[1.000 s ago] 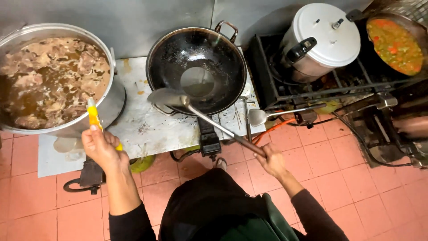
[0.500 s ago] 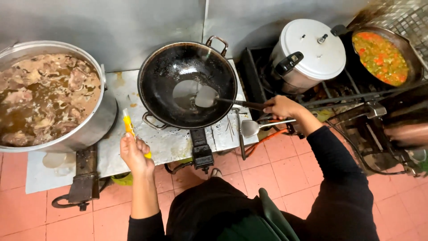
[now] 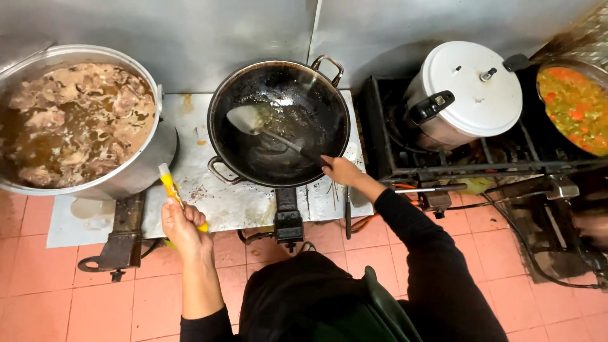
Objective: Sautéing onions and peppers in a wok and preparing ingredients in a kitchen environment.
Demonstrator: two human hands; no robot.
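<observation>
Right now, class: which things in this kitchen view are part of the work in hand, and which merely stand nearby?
In hand:
- right hand holds the ladle, its bowl inside the black wok
- left hand holds the yellow lighter

Standing by:
- large stockpot of broth
- white-lidded pressure cooker
- orange curry pan

Commercial kitchen, huge stockpot (image 3: pixel 126 183), black wok (image 3: pixel 278 120), steel wall (image 3: pixel 221 31), tiled floor (image 3: pixel 38 304)

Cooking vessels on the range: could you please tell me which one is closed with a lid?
The silver pressure cooker with the white lid, right of the black wok. The wok, the big steel stockpot and the far-right pot of orange stew are open.
</observation>
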